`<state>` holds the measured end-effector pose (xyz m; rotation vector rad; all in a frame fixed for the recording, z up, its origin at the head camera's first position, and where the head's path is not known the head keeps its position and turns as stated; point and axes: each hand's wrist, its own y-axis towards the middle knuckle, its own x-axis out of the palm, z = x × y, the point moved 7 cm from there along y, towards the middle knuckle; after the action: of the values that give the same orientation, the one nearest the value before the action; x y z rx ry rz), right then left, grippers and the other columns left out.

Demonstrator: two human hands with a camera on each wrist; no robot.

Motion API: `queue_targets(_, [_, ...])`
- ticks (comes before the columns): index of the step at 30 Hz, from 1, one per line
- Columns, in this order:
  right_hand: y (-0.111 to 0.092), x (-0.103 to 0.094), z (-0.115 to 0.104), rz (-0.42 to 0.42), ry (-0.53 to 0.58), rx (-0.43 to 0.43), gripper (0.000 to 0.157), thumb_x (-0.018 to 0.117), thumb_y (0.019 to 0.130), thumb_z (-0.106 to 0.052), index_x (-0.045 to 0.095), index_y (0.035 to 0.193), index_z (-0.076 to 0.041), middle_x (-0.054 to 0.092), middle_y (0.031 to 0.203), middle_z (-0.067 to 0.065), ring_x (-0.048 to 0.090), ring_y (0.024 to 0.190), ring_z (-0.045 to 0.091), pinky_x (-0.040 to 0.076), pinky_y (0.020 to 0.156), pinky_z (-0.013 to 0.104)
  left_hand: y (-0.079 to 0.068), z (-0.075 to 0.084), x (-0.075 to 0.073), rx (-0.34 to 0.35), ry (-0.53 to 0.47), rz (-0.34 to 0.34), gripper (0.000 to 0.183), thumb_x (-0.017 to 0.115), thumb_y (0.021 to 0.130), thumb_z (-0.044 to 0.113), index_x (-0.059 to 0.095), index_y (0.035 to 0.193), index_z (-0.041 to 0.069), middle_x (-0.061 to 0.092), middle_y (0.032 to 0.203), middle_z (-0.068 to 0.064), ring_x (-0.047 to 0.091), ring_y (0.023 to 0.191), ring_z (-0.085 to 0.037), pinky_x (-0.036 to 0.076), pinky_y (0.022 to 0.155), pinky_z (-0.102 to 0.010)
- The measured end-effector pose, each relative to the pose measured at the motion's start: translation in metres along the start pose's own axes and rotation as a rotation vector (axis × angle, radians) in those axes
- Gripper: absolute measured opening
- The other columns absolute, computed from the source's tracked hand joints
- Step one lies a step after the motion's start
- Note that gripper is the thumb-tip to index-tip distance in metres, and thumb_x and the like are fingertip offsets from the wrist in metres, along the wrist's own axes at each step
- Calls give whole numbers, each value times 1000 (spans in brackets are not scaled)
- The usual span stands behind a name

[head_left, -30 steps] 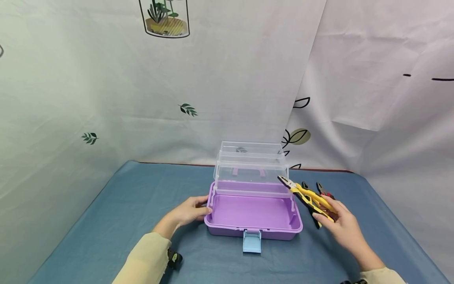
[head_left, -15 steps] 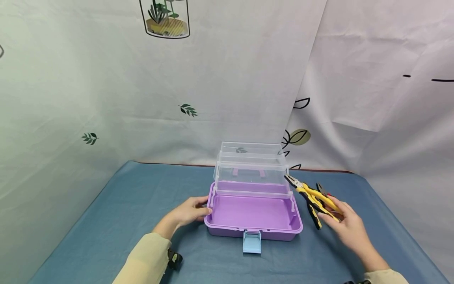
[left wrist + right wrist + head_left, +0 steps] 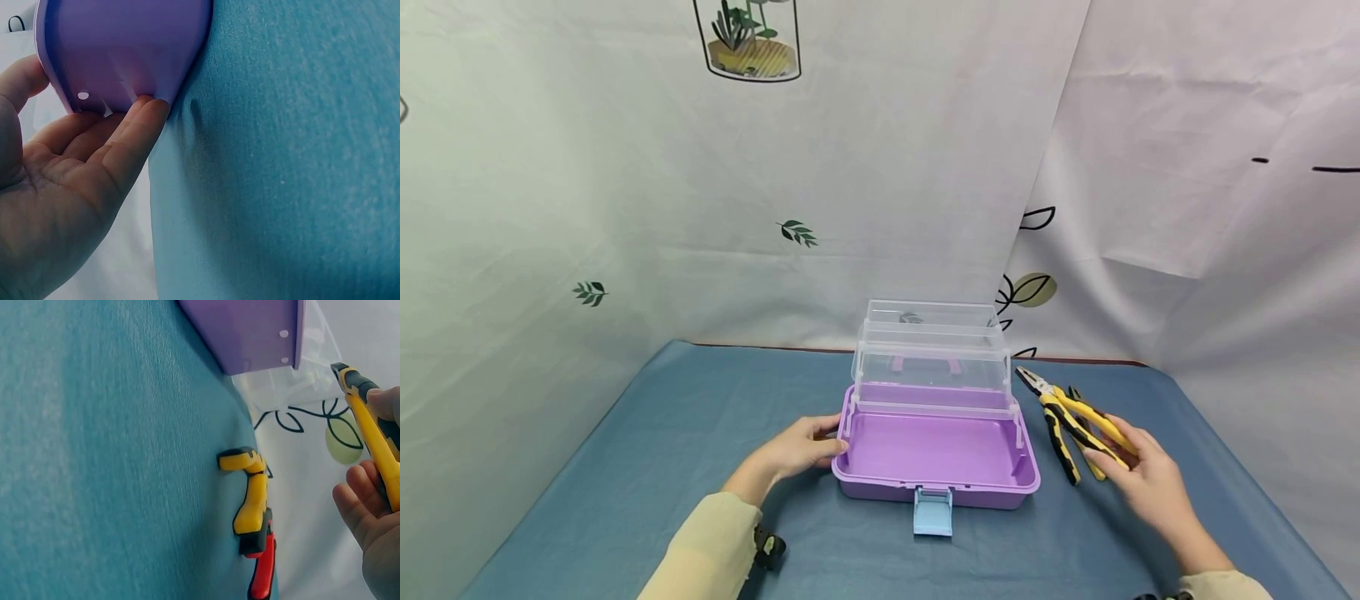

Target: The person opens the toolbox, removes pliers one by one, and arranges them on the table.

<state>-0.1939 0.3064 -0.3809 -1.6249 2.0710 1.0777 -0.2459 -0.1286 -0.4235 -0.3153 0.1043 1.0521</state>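
A purple plastic toolbox (image 3: pixel 880 490) stands on the table with its clear lid (image 3: pixel 932 367) tipped back and its light-blue latch (image 3: pixel 933 512) hanging at the front. My left hand (image 3: pixel 793 448) grips its left wall, thumb at the rim and fingers against the outside, as the left wrist view shows. To the right of the box, my right hand (image 3: pixel 1150 482) holds yellow-and-black pliers (image 3: pixel 1105 425) by the handles, metal nose pointing up and left. Below them lies a second yellow-and-black pair of pliers (image 3: pixel 252 503), partly hidden in the head view.
A red-handled tool (image 3: pixel 262 569) lies beside the second pliers in the right wrist view. Blue cloth (image 3: pixel 700 417) covers the table. A white printed curtain (image 3: pixel 880 167) hangs behind and along the sides.
My right hand has moved right with the pliers, away from the toolbox and over the tools on the table. My left hand and the toolbox have stayed put.
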Motion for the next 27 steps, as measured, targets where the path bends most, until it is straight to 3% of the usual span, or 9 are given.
queue_targets(14, [0,-10,14,-28,-142,89,66,71,85,-30,46,136,3,53,117,25,40,76,-21,48,54,17,2,-2,-1,1,-13,-7,63,59,91,10,30,144,-7,38,142,-32,57,115,-30,54,90,-37])
queue_targets(18, [0,-12,19,-43,-158,116,67,69,86,-32,44,137,3,51,118,28,62,81,10,47,53,18,2,-2,-1,2,-13,-7,63,59,91,10,30,144,-7,38,142,-32,57,114,-29,54,90,-37])
queue_targets(21, [0,-13,22,-42,-174,122,67,68,87,-33,43,137,4,50,118,29,62,87,39,46,53,18,2,-2,-1,2,-10,-7,63,59,91,10,30,144,-6,38,142,-32,58,114,-29,54,90,-37])
queue_targets(27, [0,-16,29,-30,-181,133,68,65,88,-36,42,138,5,52,114,26,61,94,45,47,56,16,2,-1,-1,-4,-3,-3,63,59,91,11,29,145,-6,37,143,-32,57,115,-29,54,90,-37])
